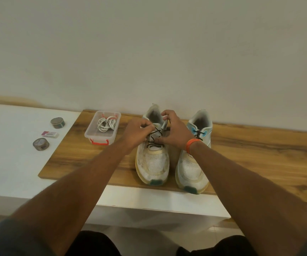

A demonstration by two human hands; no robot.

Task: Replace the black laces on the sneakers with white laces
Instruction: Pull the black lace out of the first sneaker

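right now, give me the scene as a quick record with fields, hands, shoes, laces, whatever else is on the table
left hand: left hand pinches the black lace of the left sneaker
right hand: right hand grips the same lace near the tongue
right sneaker: right sneaker beside it, black lace in place
white laces: white laces coiled in the clear box
surface: wooden board
other: two tape rolls, eraser on the white table
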